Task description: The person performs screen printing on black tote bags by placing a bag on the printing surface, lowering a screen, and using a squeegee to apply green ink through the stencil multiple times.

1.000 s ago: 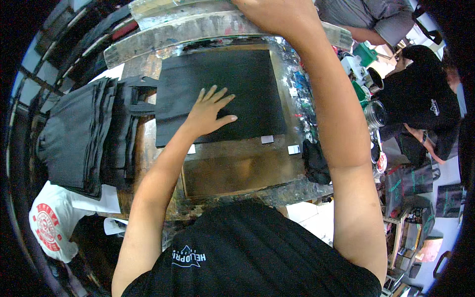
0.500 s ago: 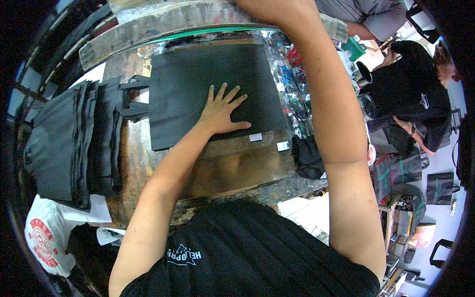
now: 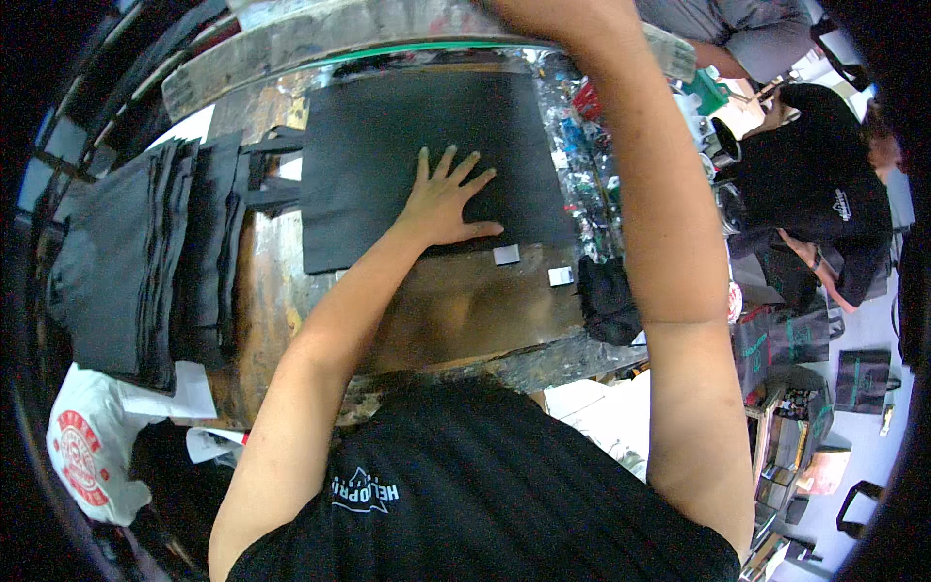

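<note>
Spread flat with its fingers apart, my left hand [image 3: 448, 199] rests on a black fabric bag [image 3: 378, 126]. The bag lies on a stained wooden board, and its handles [image 3: 276, 170] stick out to the left. My right arm reaches far forward, and my right hand [image 3: 577, 19] is at the top edge of the view, over a grey, paint-marked frame bar [image 3: 388, 44]. Its fingers are cut off by the picture edge, so its grip is hidden. Two small pale tabs [image 3: 506, 254] sit by the bag's near edge.
Several black bags are stacked [image 3: 116, 262] at the left. A crumpled black cloth [image 3: 609, 301] lies right of the board. Paint-splattered surface, cans [image 3: 722, 144] and a green container [image 3: 710, 89] stand beyond my right arm. Other people [image 3: 810, 175] are at the right; a white printed cloth [image 3: 92, 441] is lower left.
The view has shifted slightly, so the board and bag appear a little higher and farther right. My left hand stays flat on the bag; my right arm still reaches forward.
</note>
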Demonstrator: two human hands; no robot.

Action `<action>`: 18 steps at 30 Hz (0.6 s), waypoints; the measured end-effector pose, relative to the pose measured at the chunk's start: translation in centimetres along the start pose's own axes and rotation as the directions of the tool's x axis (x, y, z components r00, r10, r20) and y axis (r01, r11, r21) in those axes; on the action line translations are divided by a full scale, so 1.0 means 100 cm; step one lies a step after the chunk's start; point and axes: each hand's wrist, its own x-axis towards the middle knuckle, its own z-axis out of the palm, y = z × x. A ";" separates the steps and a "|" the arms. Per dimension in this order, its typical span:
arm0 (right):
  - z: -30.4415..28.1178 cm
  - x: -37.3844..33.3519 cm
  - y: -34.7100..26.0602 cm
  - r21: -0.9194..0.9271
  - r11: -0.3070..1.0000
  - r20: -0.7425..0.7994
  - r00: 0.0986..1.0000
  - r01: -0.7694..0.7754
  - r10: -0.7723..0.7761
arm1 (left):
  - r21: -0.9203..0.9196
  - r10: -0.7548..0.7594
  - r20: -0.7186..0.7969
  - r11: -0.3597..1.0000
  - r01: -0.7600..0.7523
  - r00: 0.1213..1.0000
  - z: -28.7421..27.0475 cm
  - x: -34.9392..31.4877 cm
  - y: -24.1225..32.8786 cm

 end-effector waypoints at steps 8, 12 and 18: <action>0.012 -0.004 -0.004 0.011 1.000 -0.166 0.986 0.021 -0.019 | 0.003 -0.147 -0.110 0.989 0.149 0.983 0.011 -0.061 0.055; 0.009 -0.007 0.003 0.048 0.999 -0.157 0.988 -0.001 0.009 | -0.045 -0.152 -0.019 0.988 0.151 0.988 0.002 -0.065 0.066; 0.011 -0.013 0.001 0.084 0.995 -0.196 0.980 0.057 -0.040 | -0.050 -0.178 -0.045 0.983 0.175 0.983 0.002 -0.067 0.068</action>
